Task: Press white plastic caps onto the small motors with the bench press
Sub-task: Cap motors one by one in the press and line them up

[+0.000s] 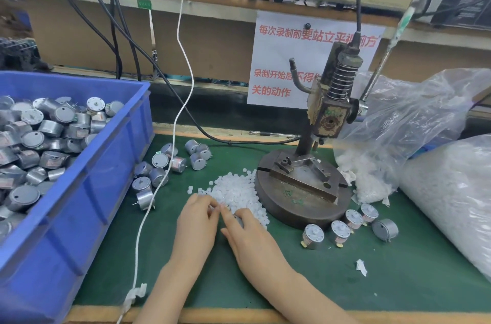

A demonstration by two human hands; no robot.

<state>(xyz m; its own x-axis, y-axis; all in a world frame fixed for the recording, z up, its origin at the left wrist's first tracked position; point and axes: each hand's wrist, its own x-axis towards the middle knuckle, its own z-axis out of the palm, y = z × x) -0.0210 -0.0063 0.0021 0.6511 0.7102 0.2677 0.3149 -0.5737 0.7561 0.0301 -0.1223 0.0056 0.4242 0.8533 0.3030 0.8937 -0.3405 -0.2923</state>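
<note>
My left hand (198, 220) and my right hand (247, 236) meet at the near edge of a pile of white plastic caps (236, 191) on the green mat. The left fingertips pinch a small white cap. The right fingers curl round a small grey motor (238, 219), mostly hidden under them. The bench press (329, 111) stands to the right on a round iron base (300, 204); its fixture holds nothing. Several motors with white caps (341, 230) lie in front of the base. Several bare motors (159, 172) lie left of the pile.
A blue bin (93, 164) full of motors fills the left side. Clear bags of white caps (425, 137) lie at the right. A white cord (170, 159) hangs down across the mat, and black cables (114, 21) run behind. A scrap of white paper (361, 266) lies near the front.
</note>
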